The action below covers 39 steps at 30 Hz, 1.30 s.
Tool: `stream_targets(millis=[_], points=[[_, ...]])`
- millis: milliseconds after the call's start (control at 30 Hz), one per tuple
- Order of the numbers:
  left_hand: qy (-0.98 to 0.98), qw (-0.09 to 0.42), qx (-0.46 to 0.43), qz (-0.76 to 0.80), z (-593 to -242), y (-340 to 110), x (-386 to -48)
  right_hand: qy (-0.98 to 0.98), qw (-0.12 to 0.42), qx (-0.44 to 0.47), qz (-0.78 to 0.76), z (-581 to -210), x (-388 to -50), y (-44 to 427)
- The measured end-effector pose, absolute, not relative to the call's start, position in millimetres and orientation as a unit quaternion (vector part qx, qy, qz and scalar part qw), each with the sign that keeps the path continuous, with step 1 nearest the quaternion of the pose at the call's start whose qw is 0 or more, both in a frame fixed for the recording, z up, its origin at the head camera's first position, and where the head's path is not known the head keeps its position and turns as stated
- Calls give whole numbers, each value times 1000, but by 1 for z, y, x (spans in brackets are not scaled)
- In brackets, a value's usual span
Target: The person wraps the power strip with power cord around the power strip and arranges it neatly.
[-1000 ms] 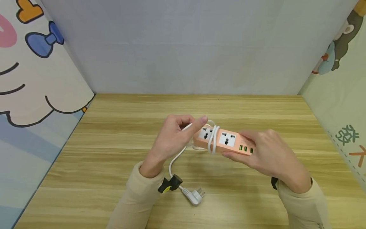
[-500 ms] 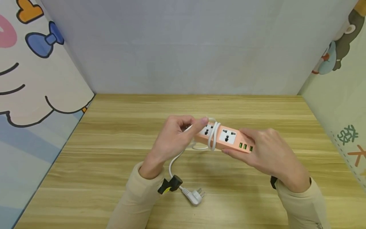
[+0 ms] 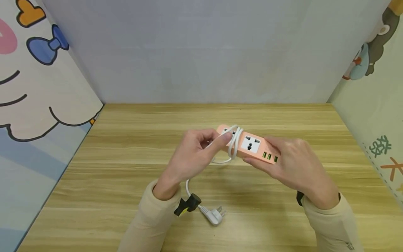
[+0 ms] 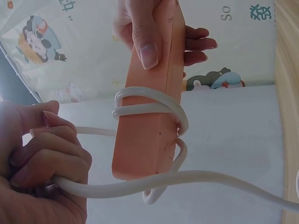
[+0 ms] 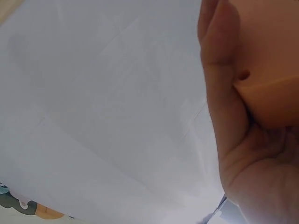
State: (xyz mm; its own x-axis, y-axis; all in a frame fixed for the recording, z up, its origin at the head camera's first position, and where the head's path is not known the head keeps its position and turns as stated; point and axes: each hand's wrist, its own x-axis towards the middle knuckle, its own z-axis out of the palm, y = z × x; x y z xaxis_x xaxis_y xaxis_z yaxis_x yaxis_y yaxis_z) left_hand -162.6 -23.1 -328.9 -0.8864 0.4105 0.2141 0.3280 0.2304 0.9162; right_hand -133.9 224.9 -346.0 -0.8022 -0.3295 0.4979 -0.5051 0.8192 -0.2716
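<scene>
Above the table, a pink power strip (image 3: 267,145) with white sockets and green USB ports is held tilted by my right hand (image 3: 296,162), which grips its right end. The white cord (image 4: 145,108) loops around the strip's middle. My left hand (image 3: 196,154) has its fingers curled around the cord beside the strip's left end, as the left wrist view shows. From that hand the cord runs down to a white plug (image 3: 214,216) lying on the table. The right wrist view shows only my right hand and part of the strip.
A wood-grain table (image 3: 141,122) lies beneath the hands. A pale grey wall (image 3: 201,52) closes off the back, and printed cartoon panels stand at the left and right. A black camera mount (image 3: 188,204) sits at my left wrist.
The power strip has risen slightly and its left end has tipped up, with the right hand moving along. My left thumb now lies further over the strip's left part. The plug has stayed put.
</scene>
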Motion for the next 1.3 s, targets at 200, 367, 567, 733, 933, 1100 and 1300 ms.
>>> stream_targets(millis=[200,367,567,733,933,1100,1300], points=[[781,29,252,570,-327,-22,-160,-925,233,218,207,-345,-134,224],[767,21,281,577,-326,-22,-158,-911,278,210,222,-346,-136,223],[750,17,301,588,-326,-23,-157,-895,318,198,240,-347,-139,221],[751,14,303,586,-325,-23,-158,-888,333,195,251,-347,-139,221],[752,8,310,582,-327,-22,-159,-882,346,184,263,-347,-138,218],[752,5,316,578,-328,-21,-159,-881,348,177,269,-346,-137,217],[750,9,320,579,-328,-21,-159,-882,344,176,271,-344,-136,217]])
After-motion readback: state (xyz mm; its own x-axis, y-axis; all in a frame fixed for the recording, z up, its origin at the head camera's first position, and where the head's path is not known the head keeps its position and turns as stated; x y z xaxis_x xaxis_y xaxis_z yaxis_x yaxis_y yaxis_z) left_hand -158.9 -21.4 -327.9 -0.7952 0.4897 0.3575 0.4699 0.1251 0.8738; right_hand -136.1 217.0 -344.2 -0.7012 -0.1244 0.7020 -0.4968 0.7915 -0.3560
